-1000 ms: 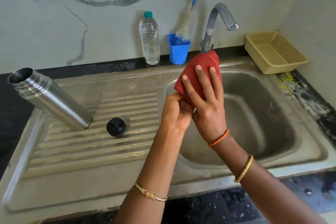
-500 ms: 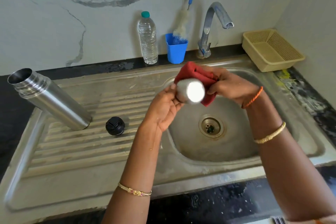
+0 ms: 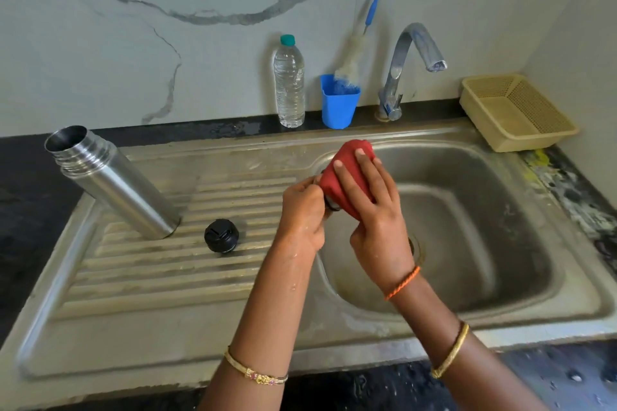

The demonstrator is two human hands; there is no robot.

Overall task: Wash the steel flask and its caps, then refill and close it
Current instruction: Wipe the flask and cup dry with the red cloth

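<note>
Flask (image 3: 113, 182) open on steel drainboard (image 3: 160, 280) — marble wall (image 3: 133, 27) behind.

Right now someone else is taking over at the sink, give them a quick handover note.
Left hand grips the steel outer cap, mostly hidden. Right hand presses the red cloth around it, over the basin.
Steel flask stands open on the drainboard; black inner cap beside it.
Tap is off.
Left: finish the cap, refill from the water bottle, fit both caps.

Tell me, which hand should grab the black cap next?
Probably the left hand. It's nearer the black cap on the draining board, while the right hand is wrapped around the red cloth.
</note>
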